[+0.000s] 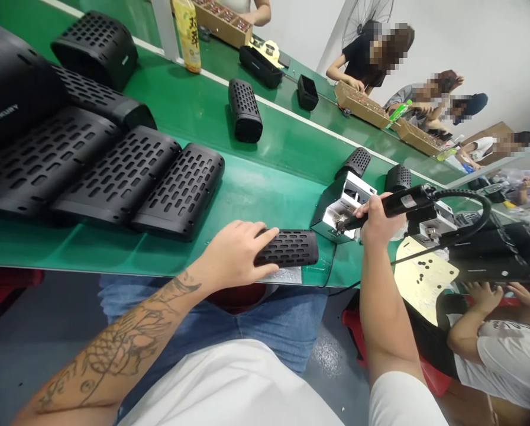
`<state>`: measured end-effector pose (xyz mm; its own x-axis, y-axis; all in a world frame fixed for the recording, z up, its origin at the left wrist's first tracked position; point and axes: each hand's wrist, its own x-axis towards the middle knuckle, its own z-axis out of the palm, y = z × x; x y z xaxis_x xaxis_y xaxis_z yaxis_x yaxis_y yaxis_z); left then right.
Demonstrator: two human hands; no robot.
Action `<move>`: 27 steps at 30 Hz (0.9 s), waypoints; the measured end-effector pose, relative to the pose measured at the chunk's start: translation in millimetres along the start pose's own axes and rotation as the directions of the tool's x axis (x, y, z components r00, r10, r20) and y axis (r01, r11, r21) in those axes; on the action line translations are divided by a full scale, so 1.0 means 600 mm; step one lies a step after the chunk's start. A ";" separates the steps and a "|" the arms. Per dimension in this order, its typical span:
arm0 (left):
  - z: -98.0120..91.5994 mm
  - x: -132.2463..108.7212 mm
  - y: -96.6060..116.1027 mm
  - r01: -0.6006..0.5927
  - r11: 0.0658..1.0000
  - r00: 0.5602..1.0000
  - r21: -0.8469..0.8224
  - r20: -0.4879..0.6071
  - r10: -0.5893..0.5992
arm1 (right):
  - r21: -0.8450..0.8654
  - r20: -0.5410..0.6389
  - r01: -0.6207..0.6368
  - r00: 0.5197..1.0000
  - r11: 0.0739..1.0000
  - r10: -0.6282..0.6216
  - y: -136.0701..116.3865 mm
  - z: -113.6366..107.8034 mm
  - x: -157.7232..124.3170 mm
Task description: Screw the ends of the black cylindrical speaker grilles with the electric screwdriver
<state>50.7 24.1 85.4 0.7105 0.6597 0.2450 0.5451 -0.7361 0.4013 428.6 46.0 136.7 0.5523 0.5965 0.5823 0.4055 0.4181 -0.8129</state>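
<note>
My left hand (pixel 236 251) rests on a black perforated speaker shell (pixel 289 247) lying at the near edge of the green bench (pixel 265 189), its fingers curled over the shell's left end. My right hand (pixel 375 222) grips a black electric screwdriver (pixel 402 204) with a cable looping off to the right. The screwdriver's tip points at a small silver metal box (pixel 342 204) just right of the shell.
Several black perforated shells (pixel 114 171) lie in a row at the left. More shells (pixel 245 109) sit on the belt beyond, with a yellow bottle (pixel 188 35). A neighbour's hands (pixel 487 293) work at the right. Other people sit across with cardboard trays (pixel 365 106).
</note>
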 end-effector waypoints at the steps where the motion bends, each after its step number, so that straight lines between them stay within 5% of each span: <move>1: 0.008 -0.014 -0.018 -0.030 0.995 0.996 -0.093 -0.086 0.022 | -0.011 0.019 -0.013 1.000 1.000 0.013 0.003 -0.002 -0.006; 4: 0.043 -0.055 -0.069 -0.102 0.942 0.957 -0.320 -0.291 0.005 | 0.035 0.043 -0.026 0.999 0.999 0.024 -0.015 -0.007 -0.028; 6: 0.068 -0.075 -0.093 -0.100 0.912 0.944 -0.397 -0.328 -0.039 | 0.117 0.046 -0.032 0.999 0.993 0.026 -0.047 -0.006 -0.047; 9: 0.095 -0.089 -0.110 -0.063 0.882 0.957 -0.466 -0.279 -0.079 | 0.270 0.064 -0.003 0.998 0.963 -0.015 -0.112 0.004 -0.088; 15: 0.094 -0.091 -0.102 0.029 0.833 0.977 -0.552 -0.161 -0.141 | 0.480 0.357 -0.035 0.920 0.877 -0.159 -0.209 0.055 -0.196; 27: 0.104 -0.088 -0.106 0.020 0.828 0.974 -0.561 -0.177 -0.144 | 0.445 0.504 -0.206 0.862 0.872 -0.054 -0.194 0.114 -0.224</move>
<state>6.3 26.4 -7.9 0.5349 0.7748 0.3369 0.2163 -0.5110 0.8319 257.5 -36.2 152.4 0.0876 0.8370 0.5401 -0.0845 0.5465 -0.8332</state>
